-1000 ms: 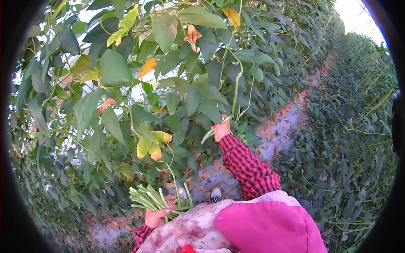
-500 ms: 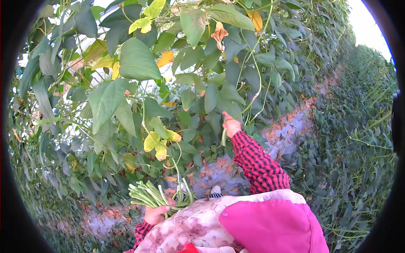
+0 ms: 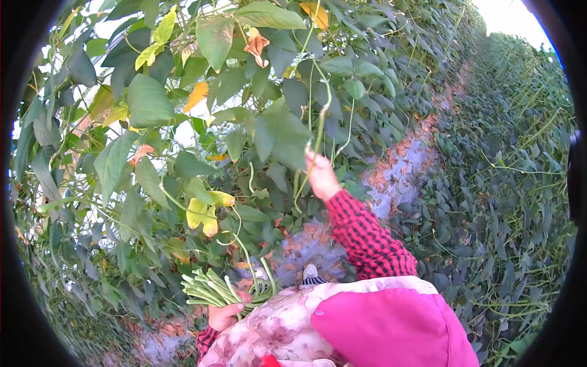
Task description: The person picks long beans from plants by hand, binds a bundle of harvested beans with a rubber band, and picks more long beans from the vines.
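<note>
At the bottom, close to the body, my left hand (image 3: 225,315) is wrapped round a bundle of long green beans (image 3: 211,289), their cut ends fanning to the left and the rest curling to the right. My right hand (image 3: 321,176) is raised at the centre of the view, its fingers closed round a long green bean (image 3: 321,125) that hangs from the vines. Part of a bean dangles below and left of these fingers. Yellowing leaves (image 3: 202,215) hang between the two hands.
Tall leafy vines (image 3: 150,101) fill the left and the centre. Another dense green row (image 3: 501,232) stands on the right. Between them runs a path (image 3: 400,174) with pale sheeting and dry leaves. Two shoes (image 3: 310,273) show below, beyond a pink and floral apron (image 3: 391,327).
The view has swung, shifting the vines left. My right hand has risen slightly and its fingers now reach up along the hanging bean. My left hand keeps its bundle.
</note>
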Demonstrator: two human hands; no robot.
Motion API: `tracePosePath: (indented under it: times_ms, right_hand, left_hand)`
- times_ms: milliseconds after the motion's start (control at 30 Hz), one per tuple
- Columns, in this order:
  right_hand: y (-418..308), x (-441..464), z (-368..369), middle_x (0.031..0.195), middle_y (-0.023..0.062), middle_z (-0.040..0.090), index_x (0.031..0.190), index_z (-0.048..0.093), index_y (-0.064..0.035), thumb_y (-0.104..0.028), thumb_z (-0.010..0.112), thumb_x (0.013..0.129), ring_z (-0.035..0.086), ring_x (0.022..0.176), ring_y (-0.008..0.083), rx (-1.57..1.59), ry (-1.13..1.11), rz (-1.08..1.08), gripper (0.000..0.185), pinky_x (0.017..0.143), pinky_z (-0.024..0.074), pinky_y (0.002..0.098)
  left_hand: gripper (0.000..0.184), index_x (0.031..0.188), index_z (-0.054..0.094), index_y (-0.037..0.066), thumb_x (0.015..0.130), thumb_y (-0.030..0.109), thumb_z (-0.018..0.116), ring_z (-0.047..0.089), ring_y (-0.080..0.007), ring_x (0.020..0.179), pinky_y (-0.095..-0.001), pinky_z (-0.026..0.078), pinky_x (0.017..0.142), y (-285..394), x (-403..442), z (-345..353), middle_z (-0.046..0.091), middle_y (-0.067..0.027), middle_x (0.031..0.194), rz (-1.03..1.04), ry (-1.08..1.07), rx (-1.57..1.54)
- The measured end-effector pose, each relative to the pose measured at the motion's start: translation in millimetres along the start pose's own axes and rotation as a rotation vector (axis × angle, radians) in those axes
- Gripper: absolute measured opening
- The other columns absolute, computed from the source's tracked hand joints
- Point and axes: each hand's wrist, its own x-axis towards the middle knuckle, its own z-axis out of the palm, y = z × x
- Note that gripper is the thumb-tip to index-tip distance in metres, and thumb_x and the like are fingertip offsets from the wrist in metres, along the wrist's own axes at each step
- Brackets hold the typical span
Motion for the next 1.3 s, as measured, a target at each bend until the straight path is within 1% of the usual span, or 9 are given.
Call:
tracePosePath:
  times_ms: [67,233,600,733,900,1100,1167,1233,1300]
  right_hand:
    - [-28.4,-14.5,-25.9,0.075,0.0021,0.053,0.11,0.05,-0.0023,-0.006,0.045,0.088,0.053,0.069,0.0132,0.173,-0.052,0.02,0.023,0.066,0.0493,0.0304]
    - [-90.4,-33.9,-80.9,0.058,-0.0043,0.034,0.105,0.052,-0.003,-0.018,0.041,0.091,0.027,0.047,0.0052,0.131,-0.113,0.101,0.023,0.044,0.026,0.0199]
    - [-95.3,-91.3,-80.6,0.07,-0.0043,0.053,0.099,0.059,-0.0026,-0.009,0.046,0.086,0.044,0.058,0.0026,-0.283,-0.075,-0.04,0.019,0.053,0.0389,0.0181]
    - [-81.9,-102.9,-78.1,0.076,0.006,0.062,0.09,0.058,0.0022,-0.008,0.049,0.081,0.054,0.07,0.0093,-0.349,-0.066,-0.174,0.017,0.066,0.0439,0.0231]
    - [-90.7,-112.8,-100.3,0.063,0.0076,0.058,0.08,0.058,0.003,-0.01,0.05,0.077,0.056,0.059,0.0122,-0.22,0.036,0.138,0.015,0.057,0.0457,0.0276]
    - [-58.4,-108.4,-122.1,0.066,0.0148,0.056,0.071,0.059,-0.0075,-0.02,0.05,0.071,0.054,0.061,0.0334,-0.807,0.224,-0.107,0.015,0.056,0.0432,0.0393]
    - [-44.1,-126.2,-135.7,0.065,0.0143,0.057,0.069,0.058,-0.0068,-0.02,0.052,0.072,0.055,0.061,0.0319,-0.887,0.19,-0.076,0.015,0.057,0.0435,0.0386]
    - [-11.7,-145.2,-157.4,0.067,0.0067,0.058,0.083,0.062,-0.0064,-0.012,0.053,0.073,0.055,0.06,0.0171,-0.506,0.118,-0.107,0.015,0.055,0.0423,0.0329]
    - [-65.2,-168.5,-153.3,0.071,-0.0015,0.05,0.113,0.051,-0.0058,-0.012,0.05,0.083,0.042,0.055,0.0063,-0.171,0.126,0.328,0.031,0.05,0.0364,0.0213]
  left_hand:
    - [0.028,0.086,0.054,-0.004,0.062,0.001,0.067,0.056,-0.0255,0.08,-0.0403,0.043,0.079,1.1,2.7,2.9,0.058,-0.0129,0.078,-0.035,-0.016,0.019]
    - [0.031,0.09,0.051,-0.003,0.062,0.0,0.064,0.056,-0.0259,0.081,-0.0401,0.043,0.079,-3.1,17.7,11.2,0.059,-0.0142,0.081,-0.07,-0.183,0.187]
    - [0.037,0.095,0.043,0.002,0.064,-0.003,0.063,0.054,-0.0255,0.08,-0.0437,0.041,0.079,-19.5,72.5,80.6,0.056,-0.0134,0.081,-0.248,-0.535,0.323]
    - [0.035,0.093,0.042,0.003,0.065,-0.002,0.063,0.054,-0.026,0.08,-0.0441,0.041,0.078,-29.0,86.8,114.2,0.055,-0.0127,0.081,-0.295,-0.71,0.406]
    - [0.038,0.096,0.042,0.004,0.068,0.003,0.066,0.054,-0.0257,0.082,-0.0438,0.041,0.078,-46.2,103.9,146.3,0.056,-0.0125,0.084,-0.386,-0.85,0.414]
    - [0.039,0.097,0.043,0.003,0.066,-0.009,0.062,0.054,-0.0185,0.086,-0.0326,0.043,0.079,-52.7,125.0,180.0,0.055,-0.0091,0.09,-0.45,-0.99,0.485]
    - [0.04,0.099,0.042,0.003,0.067,-0.009,0.063,0.054,-0.0167,0.087,-0.0301,0.043,0.079,-57.5,131.9,178.5,0.055,-0.0083,0.092,-0.529,-0.93,0.57]
    - [0.034,0.095,0.048,0.001,0.066,-0.005,0.064,0.055,-0.0185,0.084,-0.0319,0.044,0.077,-59.5,133.9,194.4,0.056,-0.0091,0.088,-0.482,-0.862,0.549]
    - [0.034,0.096,0.051,-0.001,0.065,-0.002,0.065,0.056,-0.021,0.081,-0.0341,0.045,0.074,-67.4,144.9,206.6,0.058,-0.0101,0.084,-0.443,-0.812,0.481]
